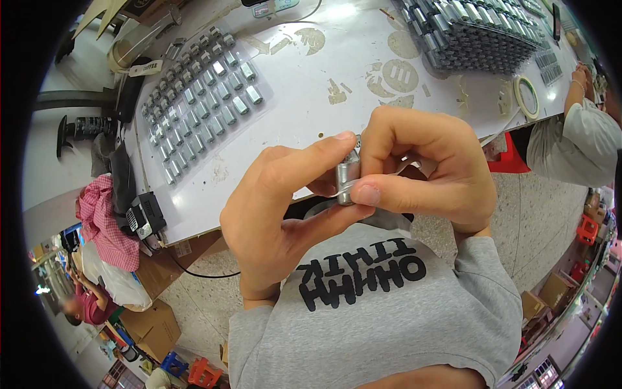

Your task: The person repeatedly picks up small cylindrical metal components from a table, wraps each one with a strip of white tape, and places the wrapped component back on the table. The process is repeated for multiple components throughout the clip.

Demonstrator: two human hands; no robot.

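Silvery metal cylinder (348, 170) stands roughly upright between both hands, held above the person's lap, near the front edge of the white worktop (291, 78). Around its lower part runs a thin pale strip (343, 191). The left hand (264, 194) has its grip closed on the cylinder, forefinger at the upper end and thumb at the lower. The right hand (437, 162) has its grip clenched on the strip, the thumb pressing at the cylinder's side and the fingers curled beside its top. Behind the hands is the person's grey shirt (389, 318). On the worktop, ahead and to the left, similar cylinders (240, 105) sit in slanting rows; at the far right rise stacked trays (479, 55) of more cylinders, with a tape roll (535, 104) near them. Farther right, a co-worker's forearm (575, 94) rests by the worktop's edge
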